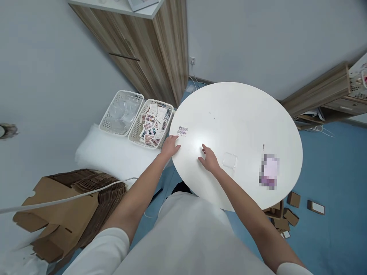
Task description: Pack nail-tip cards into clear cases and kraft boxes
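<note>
My left hand (170, 146) rests at the left edge of the round white table (246, 110), thumb and forefinger apart. Just beyond its fingertips lies a small card (182, 131) with rows of tiny pinkish-purple pieces; whether a finger touches the card's near edge I cannot tell. Over the near middle of the tabletop, my right hand (210, 160) is open, its forefinger pointing forward and its thumb out to the side. It holds nothing. Right of that hand sits a clear plastic tray or box (229, 160), close to the wrist.
Left of the table, one white basket (132, 139) holds many similar cards and another (110, 110) holds clear plastic pieces. A blurred pink-purple item (270, 171) lies on the table's right side. Flattened cardboard boxes (71, 210) stand lower left; small brown boxes (294, 199) lie lower right.
</note>
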Demonstrator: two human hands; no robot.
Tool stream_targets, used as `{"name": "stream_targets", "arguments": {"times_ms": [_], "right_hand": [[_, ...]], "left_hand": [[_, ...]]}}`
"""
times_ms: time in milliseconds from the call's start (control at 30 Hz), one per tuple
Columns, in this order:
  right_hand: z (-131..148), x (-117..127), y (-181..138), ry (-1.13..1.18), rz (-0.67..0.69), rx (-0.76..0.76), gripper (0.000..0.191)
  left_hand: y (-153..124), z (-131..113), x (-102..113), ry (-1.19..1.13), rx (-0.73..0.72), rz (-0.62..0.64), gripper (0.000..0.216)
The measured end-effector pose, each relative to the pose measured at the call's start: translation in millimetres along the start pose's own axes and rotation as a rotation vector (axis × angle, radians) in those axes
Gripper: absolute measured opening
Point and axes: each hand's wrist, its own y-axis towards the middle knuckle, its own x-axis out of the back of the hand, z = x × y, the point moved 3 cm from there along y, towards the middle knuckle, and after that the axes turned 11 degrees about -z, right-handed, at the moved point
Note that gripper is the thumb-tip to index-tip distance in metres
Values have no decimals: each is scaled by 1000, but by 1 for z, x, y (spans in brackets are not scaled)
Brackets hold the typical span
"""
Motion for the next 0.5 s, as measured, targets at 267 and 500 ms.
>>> {"name": "stream_targets", "arguments": {"times_ms": [267, 500], "right_hand": [[23, -41, 82, -151, 34, -93, 67], [27, -60, 115, -250, 11, -134, 68]], "left_hand": [[69, 10, 3, 157, -125, 113, 55], [92, 12, -4, 240, -166, 285, 61]]}}
